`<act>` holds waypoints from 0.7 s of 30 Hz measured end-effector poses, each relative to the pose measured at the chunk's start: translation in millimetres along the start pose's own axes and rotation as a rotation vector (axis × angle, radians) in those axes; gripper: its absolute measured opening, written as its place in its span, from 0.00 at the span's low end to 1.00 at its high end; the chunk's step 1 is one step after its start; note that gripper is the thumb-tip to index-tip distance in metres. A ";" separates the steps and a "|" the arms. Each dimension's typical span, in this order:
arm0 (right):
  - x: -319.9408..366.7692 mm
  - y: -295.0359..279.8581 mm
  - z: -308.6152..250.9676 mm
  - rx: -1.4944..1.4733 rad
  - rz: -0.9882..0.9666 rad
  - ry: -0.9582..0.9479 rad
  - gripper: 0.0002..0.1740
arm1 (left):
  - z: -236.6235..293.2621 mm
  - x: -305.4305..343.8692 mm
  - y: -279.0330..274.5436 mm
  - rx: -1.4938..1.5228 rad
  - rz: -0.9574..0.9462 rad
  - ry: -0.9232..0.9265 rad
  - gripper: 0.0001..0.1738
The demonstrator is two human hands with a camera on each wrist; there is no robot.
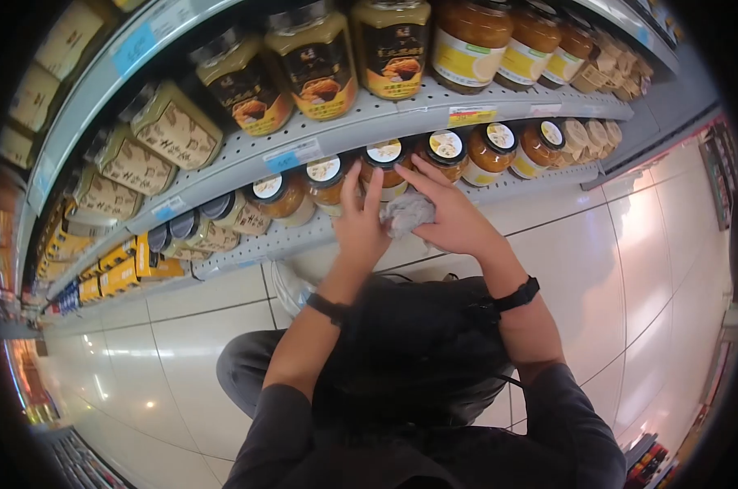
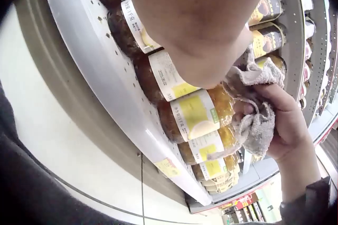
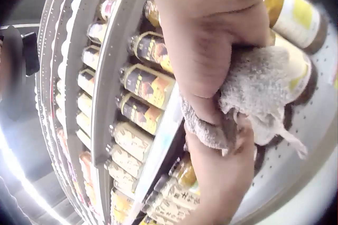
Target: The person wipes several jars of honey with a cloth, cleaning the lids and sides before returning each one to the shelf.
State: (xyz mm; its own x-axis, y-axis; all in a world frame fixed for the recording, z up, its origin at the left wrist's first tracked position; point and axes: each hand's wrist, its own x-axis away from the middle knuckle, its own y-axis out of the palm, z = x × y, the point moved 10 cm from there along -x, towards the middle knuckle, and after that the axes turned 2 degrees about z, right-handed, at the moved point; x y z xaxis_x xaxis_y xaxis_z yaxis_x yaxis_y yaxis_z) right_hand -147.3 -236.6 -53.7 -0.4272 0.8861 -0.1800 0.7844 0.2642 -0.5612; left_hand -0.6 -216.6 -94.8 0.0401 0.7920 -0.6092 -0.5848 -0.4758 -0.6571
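In the head view my right hand holds a crumpled grey cloth against its palm, fingers reaching forward to the jars. My left hand is beside it, fairly straight fingers at the left front of a dark-lidded jar with a round white lid label. The right wrist view shows the cloth bunched under the right thumb, with the left hand close against it. Yellow-and-white labels mark the amber jars in the left wrist view; there the left fingertips are hidden.
Similar jars stand in a row on both sides along the lower shelf. Above the hands juts the upper shelf's edge, with large bottles and jars on it. Yellow boxes sit at the lower left. Tiled floor lies below.
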 end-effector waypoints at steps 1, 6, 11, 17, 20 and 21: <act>7.2 -12.4 -0.2 0.021 0.034 -0.058 0.44 | 7.4 7.2 -0.7 0.065 0.075 0.112 0.52; 52.0 -83.6 25.2 -0.110 0.443 0.268 0.32 | 82.7 -25.3 10.5 0.120 -0.118 0.367 0.43; 101.8 -125.1 47.7 -0.369 0.957 0.289 0.25 | 101.6 -62.4 31.3 -0.125 -0.124 0.191 0.54; 97.4 -115.0 48.2 -0.449 0.923 0.250 0.25 | 103.8 -71.4 63.2 -0.229 -0.103 0.086 0.52; 95.5 -111.3 49.5 -0.464 0.913 0.219 0.25 | 98.4 -74.3 68.7 -0.278 -0.032 0.023 0.49; 96.1 -111.3 50.1 -0.442 0.904 0.226 0.25 | 95.4 -75.1 69.5 -0.298 -0.006 -0.015 0.49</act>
State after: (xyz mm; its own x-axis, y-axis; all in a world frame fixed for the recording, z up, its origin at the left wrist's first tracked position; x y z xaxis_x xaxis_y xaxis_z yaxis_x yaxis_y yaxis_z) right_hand -298.2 -199.9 -49.0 0.4633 0.8620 -0.2056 0.8853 -0.4607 0.0635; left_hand -121.5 -272.6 -52.3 0.0290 0.7997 -0.5997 -0.3213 -0.5606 -0.7632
